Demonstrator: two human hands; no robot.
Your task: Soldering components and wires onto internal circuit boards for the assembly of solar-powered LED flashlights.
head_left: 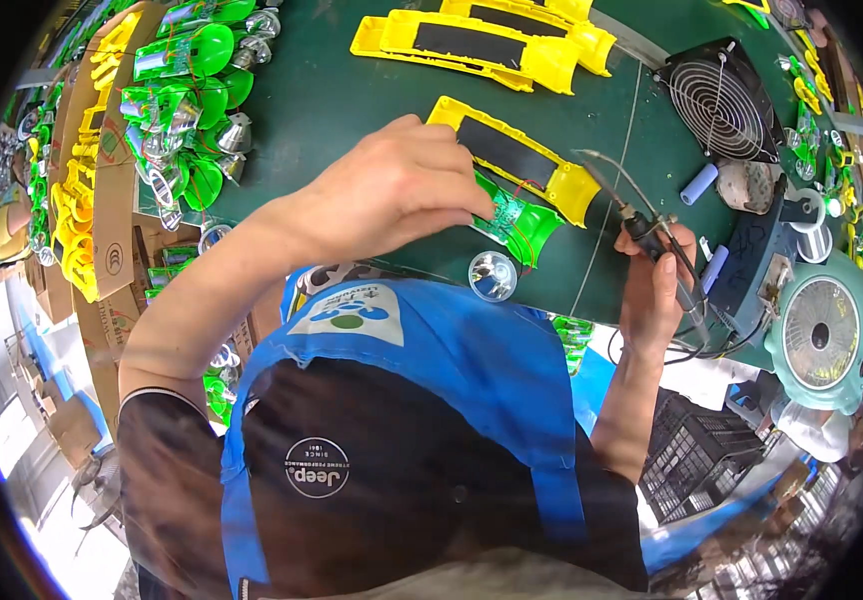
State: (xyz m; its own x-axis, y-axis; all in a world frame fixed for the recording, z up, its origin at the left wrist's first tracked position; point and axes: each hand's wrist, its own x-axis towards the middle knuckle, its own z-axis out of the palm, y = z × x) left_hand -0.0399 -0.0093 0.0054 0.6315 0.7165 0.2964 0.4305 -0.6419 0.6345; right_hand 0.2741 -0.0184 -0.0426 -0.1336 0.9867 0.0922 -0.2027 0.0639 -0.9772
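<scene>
My left hand (407,185) is closed, its fingertips pinched at the left end of a green plastic lamp housing (540,238) that carries a small green circuit board (510,212) and thin red wires. A shiny round reflector (493,276) lies just below that housing. Right behind it rests a yellow plastic shell (574,190) with a black strip inside. In my right hand (657,260) is a soldering iron (642,228), gripped by its dark handle. The iron's bent tip and a thin curved tube point up and left, near the yellow shell's right end.
More yellow shells (547,62) lie stacked at the table's far side. Green housings with reflectors (184,110) pile up at the left, beside a cardboard box (117,210) of yellow parts. A black fan (720,100), blue cylindrical cells (699,184) and a teal fan (820,330) stand right.
</scene>
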